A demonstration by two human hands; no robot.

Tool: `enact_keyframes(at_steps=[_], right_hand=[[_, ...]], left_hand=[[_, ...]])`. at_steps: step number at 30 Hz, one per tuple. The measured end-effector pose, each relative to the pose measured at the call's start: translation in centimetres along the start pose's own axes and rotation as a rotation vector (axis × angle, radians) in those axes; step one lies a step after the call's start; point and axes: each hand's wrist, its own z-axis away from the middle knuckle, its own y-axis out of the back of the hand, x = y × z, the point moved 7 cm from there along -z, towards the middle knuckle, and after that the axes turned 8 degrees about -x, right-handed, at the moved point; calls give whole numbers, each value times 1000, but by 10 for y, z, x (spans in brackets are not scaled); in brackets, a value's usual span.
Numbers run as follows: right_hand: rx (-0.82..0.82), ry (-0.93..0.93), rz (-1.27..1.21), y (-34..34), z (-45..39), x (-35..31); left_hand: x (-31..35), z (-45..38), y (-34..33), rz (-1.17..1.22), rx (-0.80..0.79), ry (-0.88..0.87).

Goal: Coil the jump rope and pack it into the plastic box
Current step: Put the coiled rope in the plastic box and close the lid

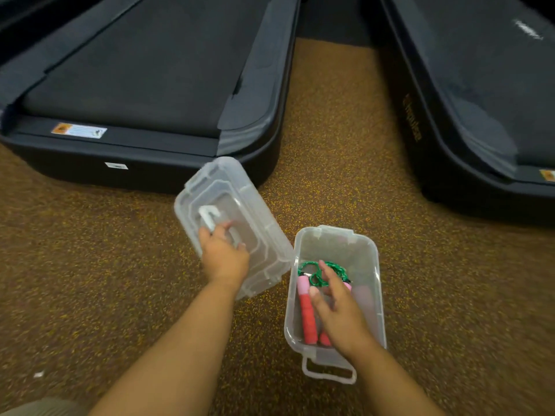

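A clear plastic box (368, 256) stands open on the floor at lower centre. Inside it lies the jump rope (307, 313): red and pink handles side by side, with the green cord bunched at their far end. My right hand (339, 310) hovers over the box with fingers spread, above the handles and holding nothing. Left of the box is the clear lid (249, 205), tilted up off the floor. My left hand (223, 253) grips it by the white handle on its top.
The floor (345, 151) is brown speckled rubber. A dark treadmill deck (144, 85) lies just beyond the lid, and a second treadmill (480, 115) runs along the right. A small white scrap (38, 374) lies at lower left.
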Motion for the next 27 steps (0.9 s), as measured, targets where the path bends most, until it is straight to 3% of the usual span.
enact_keyframes(at_steps=[2,5,11,19,24,27], right_hand=[[23,-26,-134,8,7,-1],[102,-35,-147,23,19,-1],[278,-159,-39,54,49,17],[277,-411,84,63,67,52],[250,-520,69,60,73,76],[229,-562,77,59,74,83]], left_hand=[[31,16,-22,-107,-114,-128],[59,44,-57,-234,-286,-219],[78,81,-110,-423,-491,-270],[72,97,-155,-602,-694,-318],[56,104,-169,-545,-855,-325],[56,97,-158,-414,-761,-367]])
